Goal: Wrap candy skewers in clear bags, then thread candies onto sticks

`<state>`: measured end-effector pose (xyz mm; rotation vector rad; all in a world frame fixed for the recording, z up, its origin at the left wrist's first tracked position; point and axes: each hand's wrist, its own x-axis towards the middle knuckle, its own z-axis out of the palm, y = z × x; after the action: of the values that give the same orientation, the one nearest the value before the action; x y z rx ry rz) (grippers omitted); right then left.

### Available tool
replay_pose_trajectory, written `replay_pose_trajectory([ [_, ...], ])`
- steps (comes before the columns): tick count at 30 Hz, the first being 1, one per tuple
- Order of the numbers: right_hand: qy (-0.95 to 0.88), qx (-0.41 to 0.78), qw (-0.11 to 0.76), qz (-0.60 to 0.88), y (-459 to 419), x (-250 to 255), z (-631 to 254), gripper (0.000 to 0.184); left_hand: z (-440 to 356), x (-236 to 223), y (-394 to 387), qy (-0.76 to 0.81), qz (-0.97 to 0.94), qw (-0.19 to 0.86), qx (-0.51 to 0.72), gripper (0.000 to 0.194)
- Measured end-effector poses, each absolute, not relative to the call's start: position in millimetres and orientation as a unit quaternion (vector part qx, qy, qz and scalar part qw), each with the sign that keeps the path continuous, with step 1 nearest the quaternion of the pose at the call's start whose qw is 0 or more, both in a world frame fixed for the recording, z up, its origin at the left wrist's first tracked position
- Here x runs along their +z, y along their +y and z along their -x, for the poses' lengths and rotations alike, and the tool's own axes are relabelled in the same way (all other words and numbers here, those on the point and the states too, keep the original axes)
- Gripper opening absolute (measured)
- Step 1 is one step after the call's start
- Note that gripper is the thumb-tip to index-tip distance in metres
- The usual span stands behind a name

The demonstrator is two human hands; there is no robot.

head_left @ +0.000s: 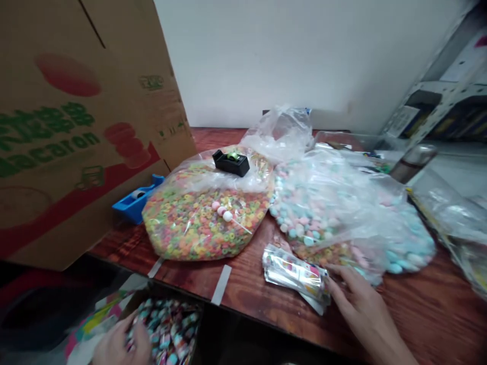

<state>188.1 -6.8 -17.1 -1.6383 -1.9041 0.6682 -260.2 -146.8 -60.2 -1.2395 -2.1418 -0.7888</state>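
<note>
At the bottom left, my left hand point(124, 344) is curled at the side of an open box of small wrapped candies point(173, 324). A bit of shiny wrapper shows between its thumb and fingers; the hand is slightly blurred. My right hand point(359, 301) lies at the table's front, with thumb and fingers closed on the right end of a small stack of silver printed pouches point(294, 274). Part of the fingertips is hidden behind the pouches. Beyond them lies a clear bag of pastel candy balls point(308, 228).
A big clear bag of colourful rings point(190, 223) carries a black tape dispenser point(232, 163) and a stick of candy balls point(227, 216). A blue tape dispenser point(133, 205) sits beside a tall carton point(87, 126). Tape strips point(221, 285) cling to the table edge. A metal flask point(413, 163) stands right.
</note>
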Motion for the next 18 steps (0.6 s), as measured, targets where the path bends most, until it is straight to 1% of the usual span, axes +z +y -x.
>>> replay_pose_trajectory([
  [2, -0.735, 0.212, 0.26, 0.589, 0.5, -22.0, -178.6, 0.03, 209.1, -38.9, -110.6, -0.72, 0.535, 0.253, -0.362, 0.02],
  [3, -0.743, 0.202, 0.256, 0.584, 3.9, -24.2, -172.9, 0.029, 182.0, -29.3, -93.0, -0.681, 0.574, 0.221, -0.397, 0.022],
  [6, -0.746, 0.193, 0.253, 0.585, 10.6, -29.4, -159.2, 0.023, 111.6, -13.3, -45.7, -0.617, 0.639, 0.059, -0.456, 0.027],
  [8, -0.746, 0.193, 0.254, 0.585, 12.0, -31.8, -155.6, 0.018, 82.4, -14.2, -19.4, -0.643, 0.623, -0.05, -0.443, 0.031],
  [10, -0.745, 0.191, 0.258, 0.585, 11.8, -34.0, -155.5, 0.015, 68.2, -19.5, 2.4, -0.691, 0.567, -0.178, -0.411, 0.036],
  [12, -0.742, 0.188, 0.265, 0.586, 11.1, -37.0, -156.9, 0.016, 64.8, -24.3, 18.7, -0.715, 0.522, -0.262, -0.384, 0.033],
  [15, -0.739, 0.185, 0.276, 0.586, 9.2, -42.6, -158.3, 0.016, 67.9, -24.5, 31.0, -0.706, 0.526, -0.295, -0.37, 0.02],
  [18, -0.732, 0.178, 0.288, 0.591, 6.4, -42.9, -155.8, 0.018, 68.9, -16.9, 29.9, -0.693, 0.543, -0.299, -0.368, 0.019],
])
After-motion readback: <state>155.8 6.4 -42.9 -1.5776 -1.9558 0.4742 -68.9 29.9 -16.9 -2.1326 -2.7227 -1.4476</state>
